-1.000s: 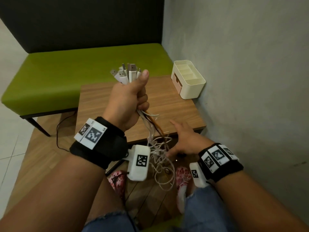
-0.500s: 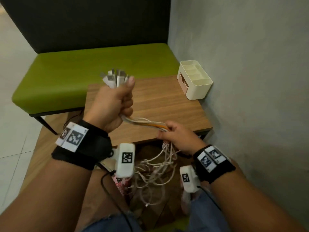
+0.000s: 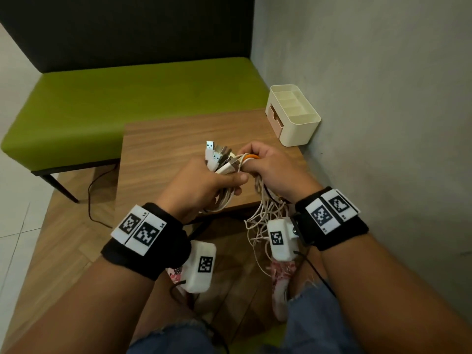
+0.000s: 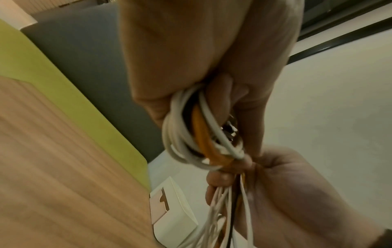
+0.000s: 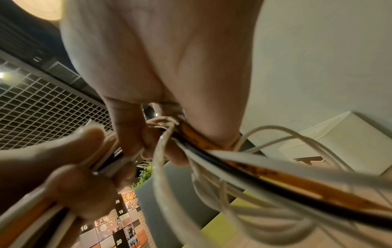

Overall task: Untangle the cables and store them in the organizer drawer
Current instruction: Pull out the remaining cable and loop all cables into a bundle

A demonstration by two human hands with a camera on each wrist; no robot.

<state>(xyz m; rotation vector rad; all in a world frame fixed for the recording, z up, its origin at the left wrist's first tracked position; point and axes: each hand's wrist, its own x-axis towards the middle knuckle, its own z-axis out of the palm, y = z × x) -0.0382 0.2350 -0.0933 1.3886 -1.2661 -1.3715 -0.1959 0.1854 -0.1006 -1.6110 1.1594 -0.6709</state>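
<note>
Both hands hold one bundle of cables (image 3: 224, 198) over the near edge of the wooden table (image 3: 163, 154). My left hand (image 3: 204, 185) grips the bundle just below its white USB plugs (image 3: 217, 157), which point up and away. My right hand (image 3: 270, 167) grips the same white, orange and black cables (image 4: 199, 134) right beside it, looping them over. The loose ends (image 3: 260, 223) hang tangled below the table edge. In the right wrist view the orange cable (image 5: 250, 167) runs out of my fist. The cream organizer (image 3: 293, 116), its pink drawer closed, stands at the table's far right corner.
A green bench (image 3: 127, 98) with a dark backrest runs behind the table. A grey wall (image 3: 383, 123) closes the right side, touching the organizer. A black cord (image 3: 92, 200) trails on the wooden floor at left. My knees and pink slippers (image 3: 281, 274) are below the hands.
My left hand has come down and toward the right with the plugs. The right hand rose from the hanging cables to meet it, folding the bundle up beside the plugs.
</note>
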